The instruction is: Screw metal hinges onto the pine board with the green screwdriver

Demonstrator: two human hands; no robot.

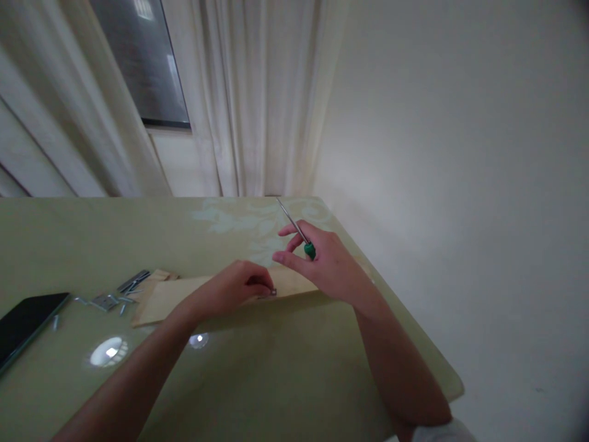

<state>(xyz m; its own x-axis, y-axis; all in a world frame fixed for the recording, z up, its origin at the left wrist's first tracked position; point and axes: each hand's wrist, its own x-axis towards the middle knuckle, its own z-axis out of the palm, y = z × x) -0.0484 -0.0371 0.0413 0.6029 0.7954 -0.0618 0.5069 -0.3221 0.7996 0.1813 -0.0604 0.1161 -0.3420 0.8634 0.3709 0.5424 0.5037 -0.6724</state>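
Note:
A long pale wooden board [170, 299] lies flat on the table. My left hand [239, 282] is closed at its near edge, thumb and fingers pinching a small metal hinge [273, 292] against the wood. Most of that piece is hidden by the fingertips. Over the right part of the board is my right hand [322, 258], with a screwdriver [294, 224] held in the palm. Its green handle is mostly covered, and the thin metal shaft points up and away to the left. The thumb and index finger of this hand are spread apart.
Left of the board lie several loose screws [123, 309], a metal hinge [105, 301], a dark metal strip [133, 280] and small wood pieces [161, 275]. A black phone or tablet [30, 319] lies at the far left. A wall [437, 184] flanks the table's right edge; curtains [248, 110] hang behind.

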